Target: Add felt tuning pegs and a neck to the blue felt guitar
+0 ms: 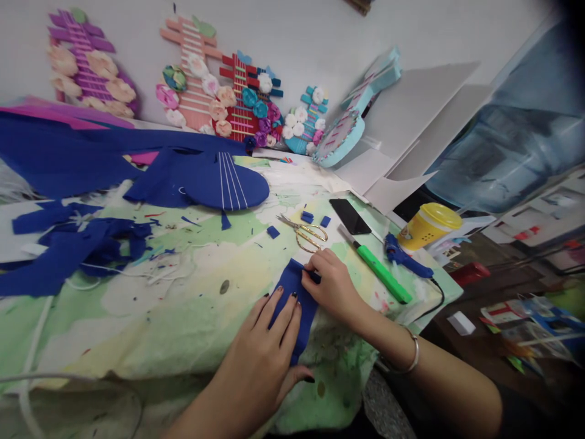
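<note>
Both hands (267,341) (331,283) touch blue cloth (309,313) near scissors (298,227).

Busy green-blotched bench (192,317)! Blue cloth strip (308,312) at near edge; from it, gold scissors (297,227) at twelve o'clock, phone (350,216) at one, green cutter (382,272) and glue gun (406,257) at two, rounded blue piece (223,183) at eleven, scraps (98,241) at ten.

- scissors (299,227) lie on the table (192,323), behind the cloth piece (307,317)
- cutter (382,273) lies right of the scissors
- glue gun (406,257) sits right of the cutter
</note>
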`<state>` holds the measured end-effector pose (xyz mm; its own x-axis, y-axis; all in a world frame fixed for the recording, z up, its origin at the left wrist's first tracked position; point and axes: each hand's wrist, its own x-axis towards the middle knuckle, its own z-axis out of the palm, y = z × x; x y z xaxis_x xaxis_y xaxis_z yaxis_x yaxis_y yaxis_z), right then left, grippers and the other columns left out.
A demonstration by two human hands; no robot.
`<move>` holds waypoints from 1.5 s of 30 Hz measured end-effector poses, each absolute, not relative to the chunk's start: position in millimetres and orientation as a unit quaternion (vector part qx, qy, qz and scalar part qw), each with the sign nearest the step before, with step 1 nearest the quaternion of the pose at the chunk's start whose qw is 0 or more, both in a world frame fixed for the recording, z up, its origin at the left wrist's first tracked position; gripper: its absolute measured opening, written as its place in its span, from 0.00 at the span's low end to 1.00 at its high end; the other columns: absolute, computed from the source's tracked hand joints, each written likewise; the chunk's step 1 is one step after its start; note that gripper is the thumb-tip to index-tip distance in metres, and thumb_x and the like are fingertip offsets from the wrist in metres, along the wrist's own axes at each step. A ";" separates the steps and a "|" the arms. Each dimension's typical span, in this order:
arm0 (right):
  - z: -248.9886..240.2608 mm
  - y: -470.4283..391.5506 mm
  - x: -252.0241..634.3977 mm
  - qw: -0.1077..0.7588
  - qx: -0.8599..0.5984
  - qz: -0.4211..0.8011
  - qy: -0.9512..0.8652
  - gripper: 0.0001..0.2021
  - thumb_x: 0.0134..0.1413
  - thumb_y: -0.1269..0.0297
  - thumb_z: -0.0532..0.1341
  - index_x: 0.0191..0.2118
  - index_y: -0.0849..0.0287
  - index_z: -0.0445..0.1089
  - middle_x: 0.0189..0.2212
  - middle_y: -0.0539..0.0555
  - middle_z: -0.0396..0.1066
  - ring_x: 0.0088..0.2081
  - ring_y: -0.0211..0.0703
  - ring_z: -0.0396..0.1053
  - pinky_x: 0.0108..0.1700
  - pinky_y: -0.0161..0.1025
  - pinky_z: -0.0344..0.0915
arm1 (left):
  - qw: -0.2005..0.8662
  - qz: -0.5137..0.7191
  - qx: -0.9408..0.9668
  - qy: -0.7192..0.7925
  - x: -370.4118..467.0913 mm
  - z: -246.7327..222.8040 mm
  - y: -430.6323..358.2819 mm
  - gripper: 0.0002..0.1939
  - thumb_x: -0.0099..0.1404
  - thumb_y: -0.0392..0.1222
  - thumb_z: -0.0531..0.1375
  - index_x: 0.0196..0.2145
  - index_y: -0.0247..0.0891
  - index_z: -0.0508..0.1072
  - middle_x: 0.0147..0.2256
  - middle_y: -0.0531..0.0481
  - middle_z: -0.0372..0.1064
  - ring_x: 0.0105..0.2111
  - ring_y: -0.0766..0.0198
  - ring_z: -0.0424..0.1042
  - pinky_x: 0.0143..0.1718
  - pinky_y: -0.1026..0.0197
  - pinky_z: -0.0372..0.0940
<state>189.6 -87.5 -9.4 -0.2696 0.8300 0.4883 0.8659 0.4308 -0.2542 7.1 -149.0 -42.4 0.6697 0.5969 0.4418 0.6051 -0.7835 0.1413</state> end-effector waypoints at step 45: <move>-9.0 -63.6 218.9 0.410 -0.592 0.339 -0.605 0.07 0.42 0.67 0.61 0.32 0.61 0.70 0.26 0.52 0.73 0.28 0.40 0.70 0.31 0.35 0.64 | -0.118 -0.450 -0.836 -0.292 -23.0 -24.2 -140.8 0.11 0.62 0.27 0.57 0.40 0.37 0.72 0.40 0.47 0.72 0.40 0.67 0.73 0.42 0.70 0.69</move>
<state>218.9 -63.6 -9.0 0.0373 0.9947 0.0960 0.4388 0.0700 -0.8959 -23.0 -140.8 -24.2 0.4244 0.5937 0.6836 0.3819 -0.8019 0.4594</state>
